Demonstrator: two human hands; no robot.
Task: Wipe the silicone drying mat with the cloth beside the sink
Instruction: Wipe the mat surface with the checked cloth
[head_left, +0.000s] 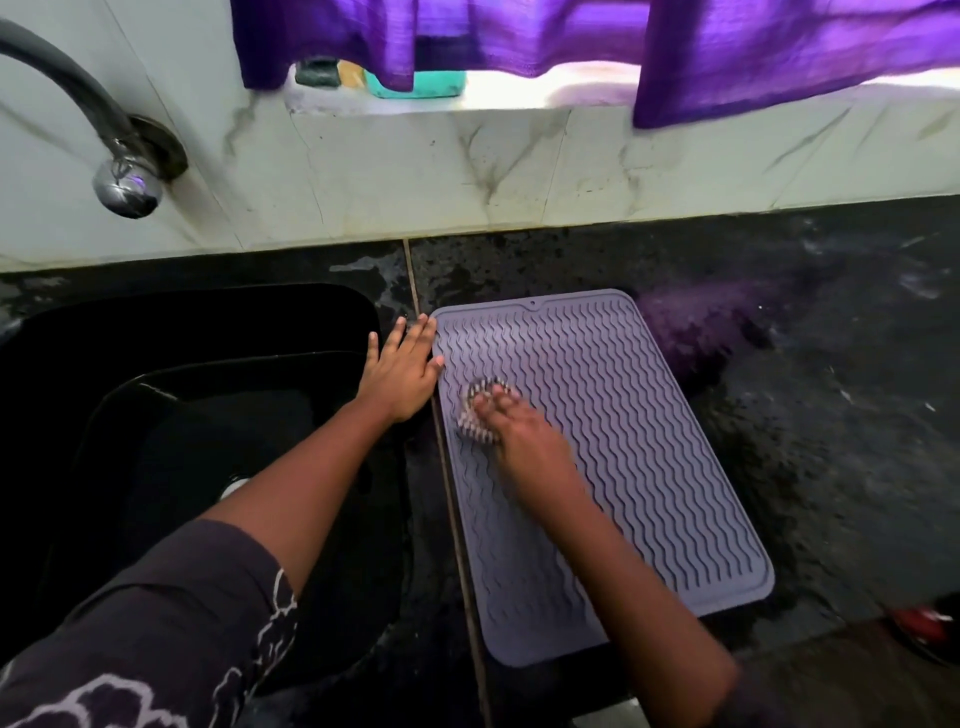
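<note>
A lilac silicone drying mat (613, 431) with wavy ridges lies on the dark wet counter, right of the sink. My right hand (519, 436) presses a small balled-up checked cloth (475, 410) onto the mat's left part, near its far end; the hand is blurred. My left hand (402, 371) lies flat with fingers spread on the counter strip between sink and mat, fingertips touching the mat's left edge.
A black sink (171, 415) fills the left side, with a curved tap (122, 176) above it. The black stone counter (831, 364) is wet. A tiled wall and a sill with purple curtains (727, 47) stand behind. A red object (922, 626) sits at the right front edge.
</note>
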